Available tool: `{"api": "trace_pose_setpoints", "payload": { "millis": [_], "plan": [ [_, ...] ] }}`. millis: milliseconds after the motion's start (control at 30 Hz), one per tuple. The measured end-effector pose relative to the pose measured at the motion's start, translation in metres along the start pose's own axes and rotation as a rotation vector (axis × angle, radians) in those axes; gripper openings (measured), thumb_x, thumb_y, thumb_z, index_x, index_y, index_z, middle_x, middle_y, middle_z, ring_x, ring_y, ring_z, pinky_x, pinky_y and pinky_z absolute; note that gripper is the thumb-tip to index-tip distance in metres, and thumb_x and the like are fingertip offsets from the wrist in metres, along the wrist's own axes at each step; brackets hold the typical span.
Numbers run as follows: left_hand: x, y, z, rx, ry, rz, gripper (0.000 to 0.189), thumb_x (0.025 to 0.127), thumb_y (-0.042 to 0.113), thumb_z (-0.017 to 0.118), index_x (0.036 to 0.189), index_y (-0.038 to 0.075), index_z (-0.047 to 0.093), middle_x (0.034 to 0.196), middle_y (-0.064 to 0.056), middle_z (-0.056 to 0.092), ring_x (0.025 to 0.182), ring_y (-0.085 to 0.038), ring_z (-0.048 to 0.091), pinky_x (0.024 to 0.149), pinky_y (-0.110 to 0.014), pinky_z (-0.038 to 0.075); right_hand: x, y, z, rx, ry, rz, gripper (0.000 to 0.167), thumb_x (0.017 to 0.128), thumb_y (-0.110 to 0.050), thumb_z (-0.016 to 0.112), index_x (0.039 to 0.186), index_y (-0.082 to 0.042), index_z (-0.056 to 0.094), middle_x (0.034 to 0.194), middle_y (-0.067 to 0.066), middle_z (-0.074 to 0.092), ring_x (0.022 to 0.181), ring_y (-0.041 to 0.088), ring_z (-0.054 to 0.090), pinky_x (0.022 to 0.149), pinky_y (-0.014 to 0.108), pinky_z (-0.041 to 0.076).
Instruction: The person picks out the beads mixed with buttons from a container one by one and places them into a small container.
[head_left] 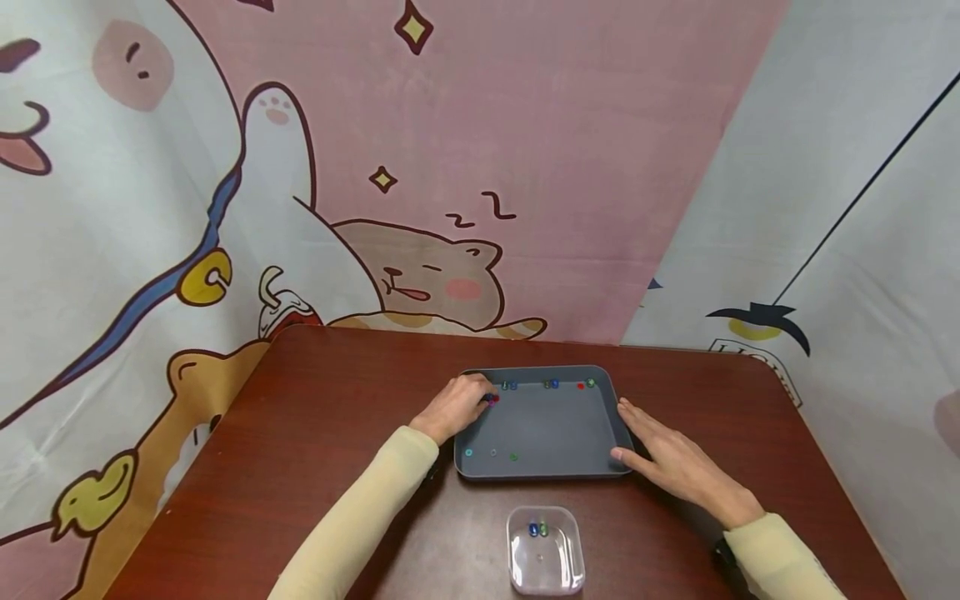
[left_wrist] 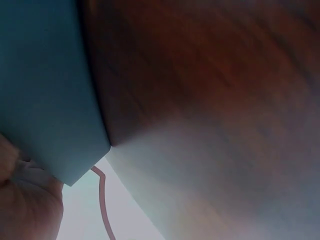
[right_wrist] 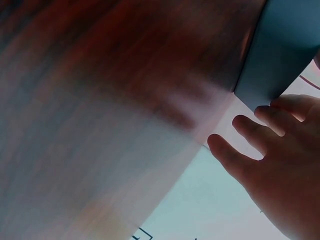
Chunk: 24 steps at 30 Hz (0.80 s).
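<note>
A grey tray (head_left: 543, 425) lies on the table, holding small coloured pieces. My left hand (head_left: 453, 406) reaches over its far left corner, thumb and fingertips around a dark piece and a small red piece (head_left: 496, 399); whether they pinch either is too small to tell. At the tray's right side is my right hand (head_left: 675, 457), fingers straight and thumb over the rim. Along the far side lie blue and green marbles (head_left: 555, 384), a red piece (head_left: 581, 386) and a green marble (head_left: 590, 383). Near the front left are a cyan ring (head_left: 468, 452), a pale ring (head_left: 493, 452) and a green piece (head_left: 513, 457).
In front of the tray stands a clear plastic box (head_left: 546, 567) with a blue marble (head_left: 533, 529) and a green marble (head_left: 543, 528) inside. The brown wooden table (head_left: 337, 392) ends at a cartoon-printed cloth (head_left: 585, 167) behind and at both sides.
</note>
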<state>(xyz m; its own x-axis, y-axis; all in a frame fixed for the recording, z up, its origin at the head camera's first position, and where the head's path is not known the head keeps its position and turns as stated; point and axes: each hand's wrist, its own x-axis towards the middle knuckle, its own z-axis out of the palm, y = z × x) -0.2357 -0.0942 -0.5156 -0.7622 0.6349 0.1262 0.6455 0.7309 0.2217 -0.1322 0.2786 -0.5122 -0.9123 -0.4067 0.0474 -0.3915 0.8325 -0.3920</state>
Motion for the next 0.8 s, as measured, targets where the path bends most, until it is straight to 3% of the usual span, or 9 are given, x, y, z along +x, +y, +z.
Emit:
{"api": "trace_pose_setpoints", "payload": {
  "millis": [500, 800],
  "plan": [
    [-0.0005, 0.0033, 0.0012, 0.048, 0.016, -0.025, 0.018, 0.095, 0.016, 0.078, 0.112, 0.017, 0.081, 0.114, 0.0, 0.073, 0.103, -0.018, 0.071, 0.082, -0.035, 0.059, -0.0004, -0.0008, -0.0016, 0.013, -0.009, 0.004, 0.083, 0.101, -0.05, 0.064, 0.158, 0.002, 0.036, 0.164, 0.022, 0.034, 0.146, 0.044, 0.039, 0.109, 0.064, 0.04],
    [-0.0024, 0.0014, 0.0036, -0.011, 0.06, -0.003, 0.017, 0.097, 0.015, 0.075, 0.114, 0.014, 0.081, 0.112, -0.002, 0.073, 0.101, -0.018, 0.071, 0.083, -0.034, 0.059, -0.0002, -0.0012, -0.0023, 0.014, -0.02, 0.017, 0.083, 0.101, -0.049, 0.064, 0.159, 0.002, 0.036, 0.165, 0.022, 0.033, 0.146, 0.043, 0.039, 0.109, 0.064, 0.04]
  ]
}}
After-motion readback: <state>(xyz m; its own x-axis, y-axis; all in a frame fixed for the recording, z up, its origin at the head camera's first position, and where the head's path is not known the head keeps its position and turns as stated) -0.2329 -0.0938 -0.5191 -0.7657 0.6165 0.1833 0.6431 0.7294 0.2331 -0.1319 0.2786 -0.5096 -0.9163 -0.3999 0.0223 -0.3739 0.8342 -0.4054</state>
